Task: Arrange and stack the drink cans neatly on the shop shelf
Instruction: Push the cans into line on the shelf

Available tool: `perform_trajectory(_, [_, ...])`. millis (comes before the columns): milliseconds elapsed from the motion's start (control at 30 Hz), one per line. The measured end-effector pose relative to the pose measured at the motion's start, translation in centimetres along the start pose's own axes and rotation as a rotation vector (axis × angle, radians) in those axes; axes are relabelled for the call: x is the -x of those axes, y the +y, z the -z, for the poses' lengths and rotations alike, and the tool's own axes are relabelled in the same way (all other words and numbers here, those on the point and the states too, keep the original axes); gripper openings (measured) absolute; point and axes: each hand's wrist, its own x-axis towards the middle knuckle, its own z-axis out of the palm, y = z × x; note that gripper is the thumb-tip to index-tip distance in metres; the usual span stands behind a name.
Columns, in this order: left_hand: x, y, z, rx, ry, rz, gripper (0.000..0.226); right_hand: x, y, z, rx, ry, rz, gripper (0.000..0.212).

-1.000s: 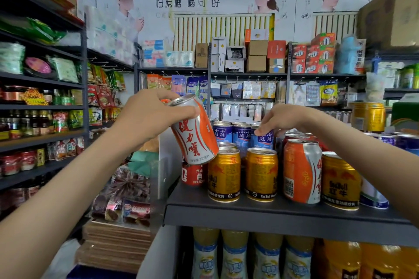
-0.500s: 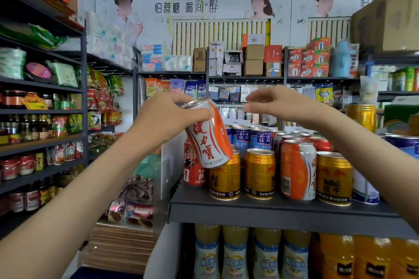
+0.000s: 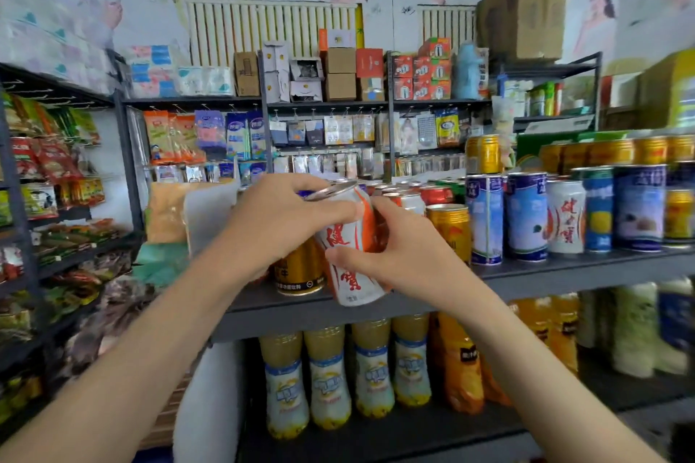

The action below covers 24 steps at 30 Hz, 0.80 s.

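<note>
1. We hold a white-and-orange drink can (image 3: 344, 235) tilted, top leaning left, over the front edge of the grey shelf (image 3: 564, 274).
2. Our left hand (image 3: 278, 225) curls its fingers round the can's upper part.
3. Our right hand (image 3: 413, 256) pinches the lower part, thumb in front, fingers behind.
4. A gold can (image 3: 299, 267) stands just behind it, and blue-and-white cans (image 3: 526, 214) stand further right.

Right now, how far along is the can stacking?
Done: blue-and-white cans stand upright in a row on the shelf, right side. In hand: left hand and right hand both grip a tilted orange-and-white can at the front edge, near a gold can. Left: set it upright; mixed cans behind the hands look unsorted.
</note>
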Motion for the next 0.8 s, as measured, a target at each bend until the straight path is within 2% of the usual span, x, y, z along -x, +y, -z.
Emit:
perform_trajectory(67, [0.5,0.5,-1.4,-0.028,-0.001,-0.027,0.030,1.3,0.6,0.4,-0.017,0.062,-0.016,0.038])
perform_trajectory(167, [1.2,1.6,-3.6,-0.038,-0.022,-0.040,0.070,3.0,1.6,1.4,-0.071,0.138,-0.041,0.034])
perform_trajectory(200, [1.5,1.9,-4.4,-0.030,-0.034,-0.044,0.077,3.6,2.1,1.8,-0.106,0.156,-0.053,0.033])
perform_trajectory(333, [2.9,2.6,-8.1,0.110,-0.018,-0.013,0.061,6.1,4.8,3.6,-0.311,0.175,-0.153,0.037])
perform_trajectory(367, [3.2,2.6,-9.2,0.163,0.013,-0.002,0.056,6.7,5.6,4.2,-0.363,0.173,-0.182,0.039])
perform_trajectory(433, [3.5,2.2,-11.6,0.213,0.117,0.015,0.032,7.6,7.2,5.6,-0.444,0.170,-0.225,0.042])
perform_trajectory(500, [3.9,1.8,-14.1,0.194,0.214,0.033,0.017,8.3,8.8,7.0,-0.499,0.180,-0.257,0.047])
perform_trajectory(600, [4.4,2.0,-17.7,0.100,0.248,0.037,0.020,9.1,11.0,8.9,-0.559,0.195,-0.304,0.055])
perform_trajectory(800, [4.0,3.6,-21.4,-0.017,0.305,0.007,0.020,9.6,13.9,12.5,-0.641,0.175,-0.321,0.057])
